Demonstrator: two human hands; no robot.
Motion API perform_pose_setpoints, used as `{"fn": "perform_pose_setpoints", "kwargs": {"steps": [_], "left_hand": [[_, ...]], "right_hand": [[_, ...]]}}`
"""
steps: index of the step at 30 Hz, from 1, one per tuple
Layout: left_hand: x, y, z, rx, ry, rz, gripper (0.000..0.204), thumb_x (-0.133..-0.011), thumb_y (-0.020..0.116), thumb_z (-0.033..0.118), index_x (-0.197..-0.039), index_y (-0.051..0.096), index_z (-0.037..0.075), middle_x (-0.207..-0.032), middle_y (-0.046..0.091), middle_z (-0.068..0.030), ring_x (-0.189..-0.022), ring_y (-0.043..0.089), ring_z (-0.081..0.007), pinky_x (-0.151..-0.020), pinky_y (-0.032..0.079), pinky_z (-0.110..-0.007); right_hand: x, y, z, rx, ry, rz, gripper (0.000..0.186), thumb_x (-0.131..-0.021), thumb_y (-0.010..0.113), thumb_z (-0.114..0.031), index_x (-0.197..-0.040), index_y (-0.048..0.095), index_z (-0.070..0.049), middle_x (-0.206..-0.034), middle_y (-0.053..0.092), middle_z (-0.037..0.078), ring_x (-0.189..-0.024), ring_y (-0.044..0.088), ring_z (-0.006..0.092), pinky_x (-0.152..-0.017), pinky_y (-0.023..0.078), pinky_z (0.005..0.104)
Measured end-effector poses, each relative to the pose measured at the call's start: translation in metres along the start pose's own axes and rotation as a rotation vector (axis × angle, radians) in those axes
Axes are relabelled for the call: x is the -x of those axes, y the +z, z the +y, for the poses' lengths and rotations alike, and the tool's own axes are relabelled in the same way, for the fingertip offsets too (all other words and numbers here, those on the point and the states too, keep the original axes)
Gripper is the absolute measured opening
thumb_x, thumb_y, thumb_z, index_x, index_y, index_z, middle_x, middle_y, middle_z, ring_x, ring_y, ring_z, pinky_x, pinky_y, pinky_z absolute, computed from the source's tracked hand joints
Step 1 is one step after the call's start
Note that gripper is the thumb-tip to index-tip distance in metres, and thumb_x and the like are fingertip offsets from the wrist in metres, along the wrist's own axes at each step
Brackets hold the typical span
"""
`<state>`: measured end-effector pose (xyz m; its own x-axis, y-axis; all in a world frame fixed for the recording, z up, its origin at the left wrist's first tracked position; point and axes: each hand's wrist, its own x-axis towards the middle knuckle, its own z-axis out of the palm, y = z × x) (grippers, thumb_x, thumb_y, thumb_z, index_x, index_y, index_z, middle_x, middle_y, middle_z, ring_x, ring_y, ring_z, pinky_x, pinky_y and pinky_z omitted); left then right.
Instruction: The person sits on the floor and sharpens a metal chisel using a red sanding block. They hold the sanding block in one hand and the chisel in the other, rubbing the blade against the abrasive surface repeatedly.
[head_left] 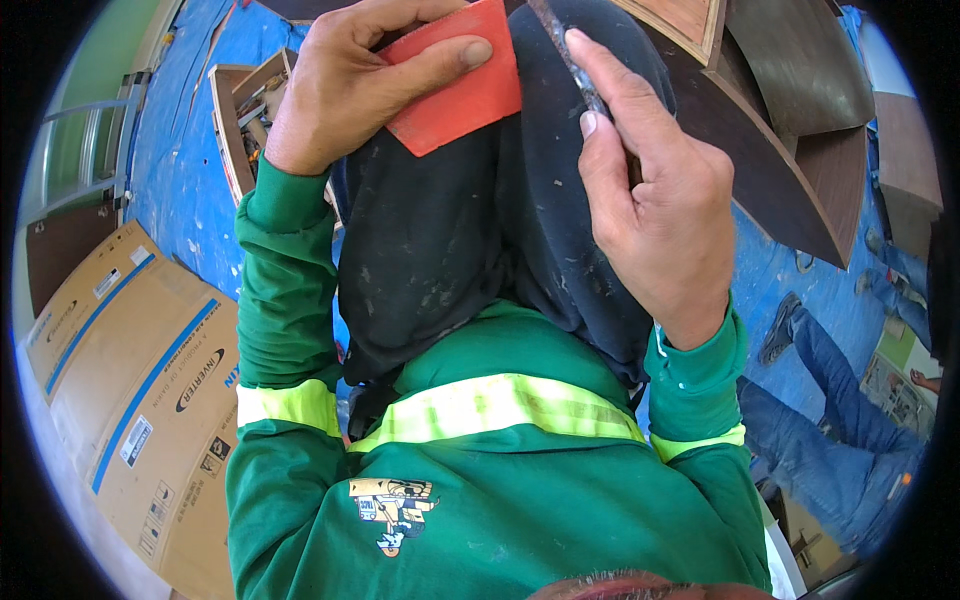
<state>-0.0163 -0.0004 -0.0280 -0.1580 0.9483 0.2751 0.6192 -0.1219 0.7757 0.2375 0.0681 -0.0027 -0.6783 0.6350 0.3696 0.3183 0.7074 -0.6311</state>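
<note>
My left hand (345,85) grips a flat, red-orange plate (460,95) with straight edges, shaped like a plastic putty spreader. The thumb lies across its face and the fingers are behind it. Close by, my right hand (665,180) holds a thin, stained tool (566,55) between thumb and forefinger. Its upper end runs out of the picture, so I cannot make out its kind. The plate and the tool are apart, above my dark trousers (430,230).
At the upper left stands a wooden box (228,130) holding tools. A large cardboard carton (160,400) fills the lower left. Dark curved wooden panels (770,150) lie at the upper right. Another person's legs in jeans (835,440) stretch across the blue floor sheet (185,150).
</note>
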Motion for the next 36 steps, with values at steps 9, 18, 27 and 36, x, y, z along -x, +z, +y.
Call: {"fn": "perform_pose_setpoints", "kwargs": {"steps": [9,18,27,36], "left_hand": [[-0.001,-0.003,0.004,-0.053,-0.005,-0.012,0.038,-0.094,0.085,0.026,-0.122,0.078,0.002,-0.101,0.078,-0.0032,-0.088,0.071,-0.0100,-0.082,0.059,-0.027],[-0.001,-0.003,0.006,-0.011,0.012,-0.012,0.038,-0.093,0.086,0.026,-0.121,0.078,0.001,-0.103,0.076,-0.0032,-0.091,0.070,-0.0105,-0.083,0.058,-0.026],[0.000,0.000,0.005,-0.035,0.012,0.013,0.037,-0.094,0.085,0.027,-0.120,0.078,0.002,-0.102,0.076,-0.0027,-0.090,0.070,-0.0101,-0.082,0.058,-0.027],[0.001,0.000,0.006,-0.049,0.029,0.024,0.035,-0.094,0.084,0.024,-0.121,0.078,0.002,-0.095,0.074,-0.0027,-0.084,0.067,-0.0096,-0.079,0.056,-0.027]], "right_hand": [[0.006,-0.001,-0.001,-0.001,0.018,-0.053,0.051,-0.096,0.064,0.008,-0.144,0.067,-0.009,-0.101,0.077,0.016,-0.064,0.062,0.0125,-0.064,0.052,0.0277],[0.010,0.000,-0.004,-0.002,0.003,-0.039,0.051,-0.095,0.064,0.008,-0.143,0.067,-0.009,-0.109,0.078,0.017,-0.063,0.064,0.0138,-0.063,0.053,0.0291],[0.016,0.005,-0.002,-0.016,-0.012,-0.006,0.052,-0.094,0.065,0.009,-0.143,0.067,-0.008,-0.109,0.078,0.018,-0.062,0.065,0.0178,-0.062,0.053,0.0309],[0.016,0.004,-0.003,0.018,-0.005,-0.025,0.052,-0.094,0.064,0.010,-0.143,0.067,-0.007,-0.118,0.077,0.020,-0.073,0.073,0.0203,-0.068,0.056,0.0311]]}}
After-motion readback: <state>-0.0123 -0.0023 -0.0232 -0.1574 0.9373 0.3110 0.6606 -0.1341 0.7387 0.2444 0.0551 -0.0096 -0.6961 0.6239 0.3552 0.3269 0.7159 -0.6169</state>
